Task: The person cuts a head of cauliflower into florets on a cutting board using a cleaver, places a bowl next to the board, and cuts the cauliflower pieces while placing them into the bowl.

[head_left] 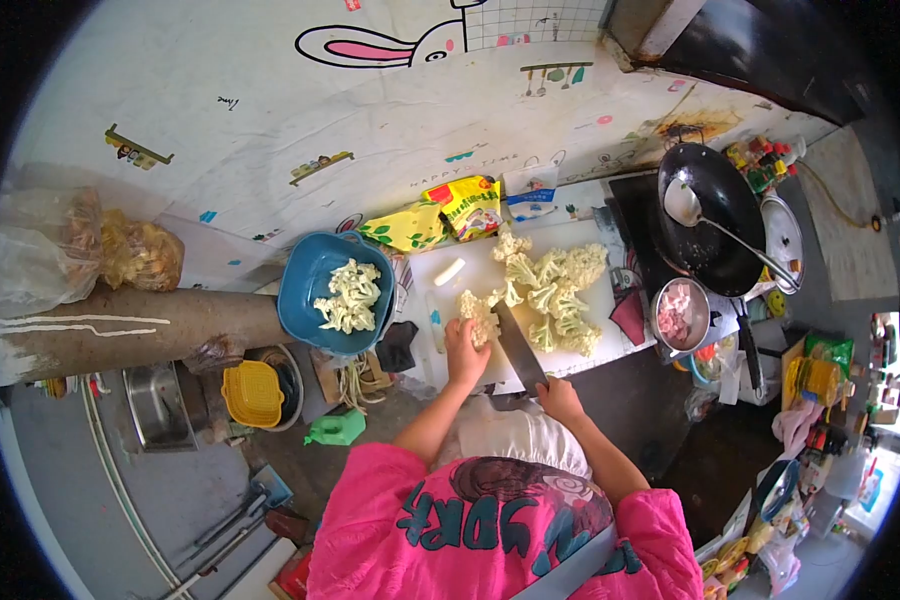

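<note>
My left hand (466, 355) is closed on a cauliflower piece (478, 315) at the left part of the white cutting board (448, 250). In my right hand (560, 398) is the handle of a cleaver, its broad blade (519, 350) tilted beside that piece, near its right edge. More cauliflower florets (560, 285) lie heaped on the board to the right of the blade. A short white stalk piece (450, 271) rests on the board's upper left. Cut florets (350, 295) sit in a blue basin (298, 300) left of the board.
Yellow packets (467, 205) stand behind the board against the wall. At the right are a black wok (710, 165) with a ladle (683, 203) and a metal bowl of raw meat (676, 312). A thick pipe (150, 330) and yellow basket (251, 393) are at the left.
</note>
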`<state>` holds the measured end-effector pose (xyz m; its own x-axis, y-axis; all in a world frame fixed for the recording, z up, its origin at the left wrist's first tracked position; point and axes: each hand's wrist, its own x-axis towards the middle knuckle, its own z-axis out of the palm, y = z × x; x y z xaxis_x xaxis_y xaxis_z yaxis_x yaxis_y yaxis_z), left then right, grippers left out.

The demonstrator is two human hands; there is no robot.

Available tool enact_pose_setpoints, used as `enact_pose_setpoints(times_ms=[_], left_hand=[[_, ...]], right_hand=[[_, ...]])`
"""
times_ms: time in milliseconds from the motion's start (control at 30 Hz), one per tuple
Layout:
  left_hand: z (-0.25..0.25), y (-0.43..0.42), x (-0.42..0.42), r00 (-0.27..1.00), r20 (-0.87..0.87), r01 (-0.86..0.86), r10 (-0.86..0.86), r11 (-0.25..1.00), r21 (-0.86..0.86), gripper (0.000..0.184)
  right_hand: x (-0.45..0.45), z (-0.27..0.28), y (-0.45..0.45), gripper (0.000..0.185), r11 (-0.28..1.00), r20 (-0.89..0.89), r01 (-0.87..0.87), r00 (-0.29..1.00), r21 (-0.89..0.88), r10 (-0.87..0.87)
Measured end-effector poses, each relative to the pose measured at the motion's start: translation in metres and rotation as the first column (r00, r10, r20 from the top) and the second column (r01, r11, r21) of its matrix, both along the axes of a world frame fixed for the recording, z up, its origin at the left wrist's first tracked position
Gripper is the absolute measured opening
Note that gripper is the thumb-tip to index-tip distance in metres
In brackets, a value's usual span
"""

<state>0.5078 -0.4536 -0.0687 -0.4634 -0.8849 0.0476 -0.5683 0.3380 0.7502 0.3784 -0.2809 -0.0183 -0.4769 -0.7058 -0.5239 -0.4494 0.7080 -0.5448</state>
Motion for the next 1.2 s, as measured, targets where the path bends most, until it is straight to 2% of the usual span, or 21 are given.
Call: enact_pose_setpoints(times_ms=[100, 300, 400, 433, 567, 667, 767, 967, 1067, 1200], left_hand=[[0.007, -0.002, 0.002, 0.998, 0.059, 0.033, -0.034, 0.999, 0.021, 0.053], [0.0, -0.01, 0.014, 0.994, -0.082, 0.066, -0.072, 0.996, -0.067, 0.039], [-0.008, -0.024, 0.013, 0.991, -0.132, 0.009, -0.019, 0.997, -0.077, 0.027], [0.002, -0.027, 0.008, 0.995, -0.095, -0.041, 0.033, 0.996, -0.076, 0.018], [0.017, -0.042, 0.002, 0.997, -0.069, -0.048, 0.036, 0.982, -0.185, 0.016], [0.021, -0.047, -0.004, 0.998, -0.062, -0.026, 0.016, 0.987, -0.157, 0.015], [0.024, -0.052, -0.007, 0.999, -0.001, 0.034, -0.034, 0.996, -0.079, 0.013], [0.03, -0.054, -0.016, 0.996, 0.073, 0.061, -0.05, 0.988, -0.145, 0.006], [0.027, -0.056, -0.022, 0.985, 0.129, 0.145, -0.118, 0.964, -0.223, 0.001], [0.024, -0.059, -0.024, 0.961, 0.215, 0.22, -0.172, 0.949, -0.227, 0.006]], right_hand=[[-0.003, -0.007, -0.002, 0.034, 1.0, 0.072, 0.009, 0.997, 0.011, -0.01], [-0.003, -0.006, -0.006, 0.036, 0.999, 0.099, 0.05, 0.994, 0.004, -0.05], [0.0, -0.006, -0.005, 0.034, 0.999, 0.017, 0.02, 1.0, -0.041, -0.019], [0.001, -0.006, -0.004, 0.033, 0.999, 0.041, 0.028, 0.999, -0.024, -0.027], [0.0, -0.012, -0.003, 0.03, 1.0, 0.067, 0.027, 0.997, -0.001, -0.027], [0.001, -0.012, -0.002, 0.03, 1.0, 0.061, 0.027, 0.998, -0.004, -0.026], [0.0, -0.006, -0.004, 0.03, 0.999, 0.059, 0.03, 0.998, 0.011, -0.031], [0.0, -0.006, -0.003, 0.032, 0.999, 0.05, 0.032, 0.998, 0.001, -0.032], [-0.001, 0.006, -0.008, 0.034, 0.998, 0.089, 0.04, 0.995, 0.05, -0.044], [-0.002, 0.003, -0.006, 0.034, 0.999, 0.072, 0.016, 0.997, 0.032, -0.018]])
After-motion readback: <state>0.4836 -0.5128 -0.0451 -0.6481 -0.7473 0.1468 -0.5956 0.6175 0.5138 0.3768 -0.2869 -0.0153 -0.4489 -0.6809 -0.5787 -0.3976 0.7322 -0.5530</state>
